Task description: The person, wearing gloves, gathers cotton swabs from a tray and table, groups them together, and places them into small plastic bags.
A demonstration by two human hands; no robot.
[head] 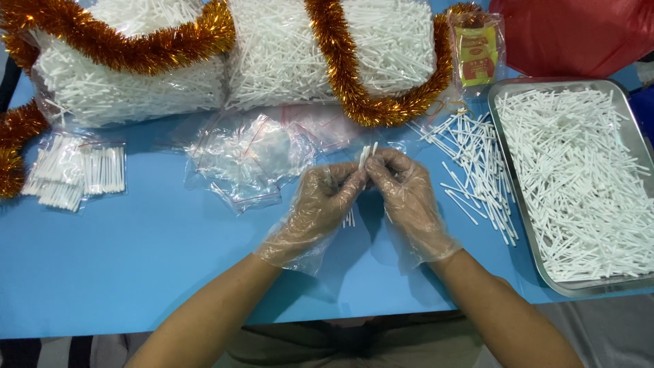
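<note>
A blue table [136,272] carries bulk bags of white sticks [129,82], orange tinsel [354,82] and a steel tray [501,123]; the gloved left hand [320,208] and right hand [409,197] meet at centre, both pinching a small bundle of white sticks [368,155] just above the tabletop.

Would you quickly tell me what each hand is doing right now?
Left hand: closed, pinching the small bundle of white sticks.
Right hand: closed on the same bundle, fingers meeting the left's.

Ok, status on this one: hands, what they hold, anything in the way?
Left hand and right hand, both gloved, pinch a small bundle of white sticks. Loose sticks lie right of them, empty clear bags left. Nothing blocking.
</note>
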